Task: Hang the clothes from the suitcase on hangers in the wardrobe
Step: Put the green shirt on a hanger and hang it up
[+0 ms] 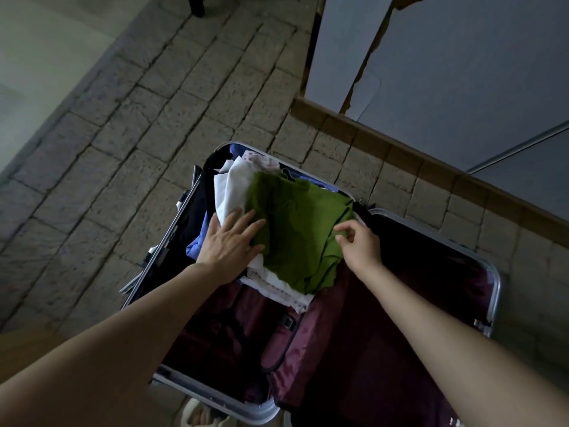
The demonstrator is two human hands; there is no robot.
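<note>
both hands, left hand [229, 241] and right hand [358, 245], touch green garment [295, 223].

I can't read any text, label, brand or no. anywhere in the head view. The suitcase [492, 291] rim and lining show no legible logo, and the green garment [295, 229] and white clothes [234, 186] carry no readable tag or print. Pic is dim, fine marks too small to tell.
</note>
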